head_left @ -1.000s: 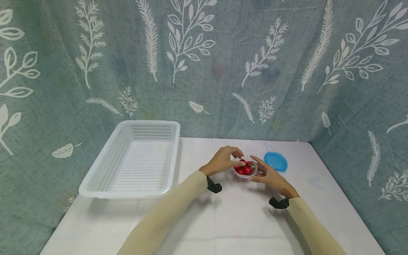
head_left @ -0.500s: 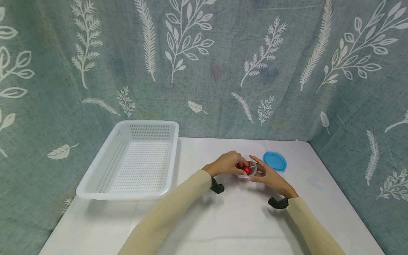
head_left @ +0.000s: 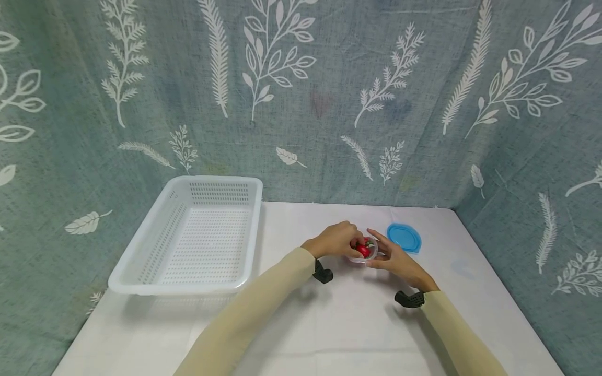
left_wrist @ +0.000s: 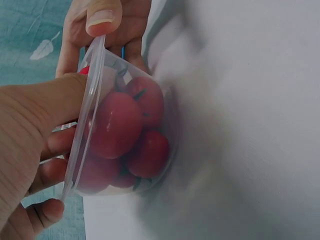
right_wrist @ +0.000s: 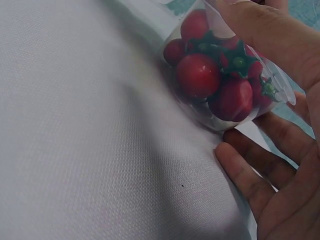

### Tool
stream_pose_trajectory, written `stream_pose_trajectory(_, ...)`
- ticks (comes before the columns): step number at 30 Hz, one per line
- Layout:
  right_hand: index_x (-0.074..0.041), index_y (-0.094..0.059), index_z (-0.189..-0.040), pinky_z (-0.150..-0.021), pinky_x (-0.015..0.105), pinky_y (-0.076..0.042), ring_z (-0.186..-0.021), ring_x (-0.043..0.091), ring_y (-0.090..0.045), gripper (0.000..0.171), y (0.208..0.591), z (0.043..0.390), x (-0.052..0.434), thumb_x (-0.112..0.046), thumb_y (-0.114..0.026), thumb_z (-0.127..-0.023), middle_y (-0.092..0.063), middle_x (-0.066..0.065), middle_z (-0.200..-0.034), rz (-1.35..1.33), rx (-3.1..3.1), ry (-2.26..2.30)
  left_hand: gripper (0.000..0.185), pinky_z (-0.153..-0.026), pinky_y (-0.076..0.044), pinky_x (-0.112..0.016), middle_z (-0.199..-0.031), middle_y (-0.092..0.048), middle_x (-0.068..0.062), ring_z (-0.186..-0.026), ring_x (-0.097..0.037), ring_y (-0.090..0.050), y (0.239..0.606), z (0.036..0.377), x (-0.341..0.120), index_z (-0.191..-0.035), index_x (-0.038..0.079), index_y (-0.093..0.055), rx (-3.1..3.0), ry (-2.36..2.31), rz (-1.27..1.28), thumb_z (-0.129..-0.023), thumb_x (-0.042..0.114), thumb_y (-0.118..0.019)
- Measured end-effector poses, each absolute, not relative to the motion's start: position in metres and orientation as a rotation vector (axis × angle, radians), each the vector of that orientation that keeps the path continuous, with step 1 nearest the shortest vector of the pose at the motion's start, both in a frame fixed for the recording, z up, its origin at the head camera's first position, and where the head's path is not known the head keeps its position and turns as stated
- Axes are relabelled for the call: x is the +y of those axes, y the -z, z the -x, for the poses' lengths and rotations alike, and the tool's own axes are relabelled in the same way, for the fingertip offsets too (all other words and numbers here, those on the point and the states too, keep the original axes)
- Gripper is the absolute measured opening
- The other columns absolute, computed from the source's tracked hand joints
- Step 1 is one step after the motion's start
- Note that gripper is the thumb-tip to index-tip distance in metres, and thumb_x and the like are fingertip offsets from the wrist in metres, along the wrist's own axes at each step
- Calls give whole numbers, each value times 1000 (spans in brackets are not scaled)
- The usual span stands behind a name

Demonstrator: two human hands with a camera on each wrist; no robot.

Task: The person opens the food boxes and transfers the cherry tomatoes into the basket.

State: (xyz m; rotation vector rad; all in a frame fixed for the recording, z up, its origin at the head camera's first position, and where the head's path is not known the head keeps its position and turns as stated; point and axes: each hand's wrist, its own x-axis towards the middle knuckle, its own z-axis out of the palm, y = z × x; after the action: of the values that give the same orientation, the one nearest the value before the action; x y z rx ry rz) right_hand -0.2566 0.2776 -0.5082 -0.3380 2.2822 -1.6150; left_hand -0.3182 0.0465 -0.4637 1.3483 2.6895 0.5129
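A small clear plastic cup [head_left: 366,250] of red cherry tomatoes stands on the white table between both hands. My left hand [head_left: 335,241] curls over its left rim and hides part of the tomatoes. In the left wrist view the thumb [left_wrist: 45,102] lies across the mouth of the cup [left_wrist: 125,135], with the fingers curled under the rim. My right hand [head_left: 394,259] cups the right side. In the right wrist view its thumb [right_wrist: 265,35] lies over the top of the cup [right_wrist: 220,85] and its fingers [right_wrist: 250,175] rest on the table below.
A blue round lid [head_left: 404,237] lies flat just behind and to the right of the cup. A white perforated basket [head_left: 178,286] sits on the left of the table [head_left: 352,329]. A leaf-patterned cloth hangs behind and along both sides.
My left hand has come down from above the cup and closed over its left rim, covering more of the tomatoes. The right hand and the cup have hardly moved.
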Motion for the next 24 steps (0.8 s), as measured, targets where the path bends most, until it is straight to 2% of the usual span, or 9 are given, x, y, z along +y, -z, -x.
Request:
stream_pose_trajectory(5, -34, -22, -165, -112, 64, -33, -143, 39, -43, 98, 508, 256, 277, -30, -84, -89, -29, 9, -166, 340, 2290, 1615, 24, -71, -46, -20, -88, -62, 8, -88, -8, -52, 466, 319, 45, -105, 20, -76, 2697, -600, -1351, -88, 36, -84)
stream_pose_trajectory(11, -34, -23, -165, -114, 65, -30, -147, 38, -38, 98, 509, 257, 277, -31, -84, -88, -29, 9, -166, 354, 2293, 1617, 27, -73, -49, -19, -95, -70, 10, -89, -8, -60, 459, 318, 39, -107, 18, -74, 2683, -788, -1305, -87, 34, -85)
stream_pose_trajectory(19, -29, -21, -166, -114, 67, -28, -148, 39, -35, 100, 508, 257, 276, -31, -84, -88, -28, 10, -167, 337, 2280, 1624, 28, -63, -50, -19, -99, -71, 8, -74, -5, -60, 453, 322, 29, -109, 18, -72, 2647, -934, -1311, -88, 34, -83)
stream_pose_trajectory(24, -28, -21, -166, -113, 67, -30, -145, 42, -39, 100, 509, 258, 277, -32, -84, -88, -26, 12, -167, 333, 2297, 1607, 28, -66, -50, -20, -99, -72, 8, -77, -6, -60, 448, 323, 21, -110, 19, -72, 2650, -971, -1335, -89, 35, -82)
